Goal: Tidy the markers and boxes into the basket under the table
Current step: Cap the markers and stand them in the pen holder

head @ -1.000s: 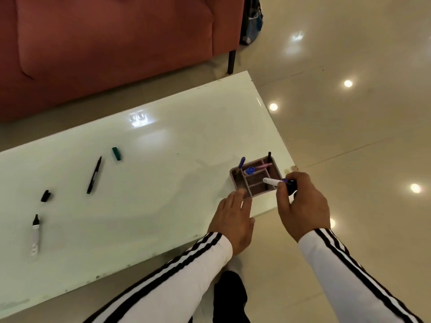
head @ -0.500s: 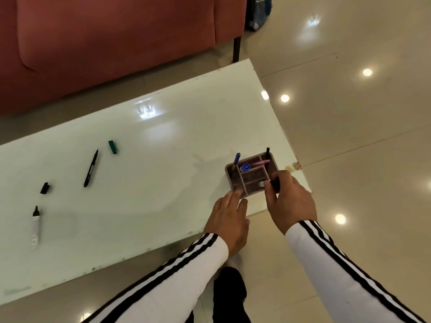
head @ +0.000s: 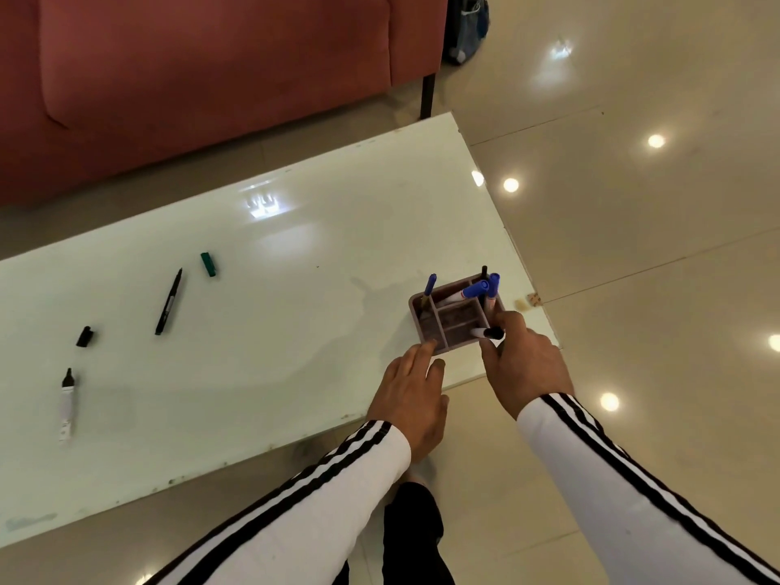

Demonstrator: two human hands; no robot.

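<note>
A small brown divided box (head: pixel 426 331) stands near the white table's right front corner, with several blue-capped and black markers (head: pixel 475 290) standing in its compartments. My right hand (head: pixel 523 365) pinches a white marker with a black cap (head: pixel 487 332) over the box's near right compartment. My left hand (head: pixel 411 394) lies flat on the table, fingertips touching the box's near wall. Loose on the left of the table lie a thin black pen (head: pixel 169 301), a green cap (head: pixel 208 264), a black cap (head: pixel 85 336) and a white marker (head: pixel 67 405).
The white table (head: pixel 274 352) ends just right of the box. A red sofa (head: pixel 190 78) stands behind it, with a dark bag (head: pixel 466 27) on the floor beside the sofa. Glossy tiled floor surrounds the table. No basket is in view.
My right hand has carried the white marker down and left, from above the box's right edge into its near right compartment. The left hand stayed by the box.
</note>
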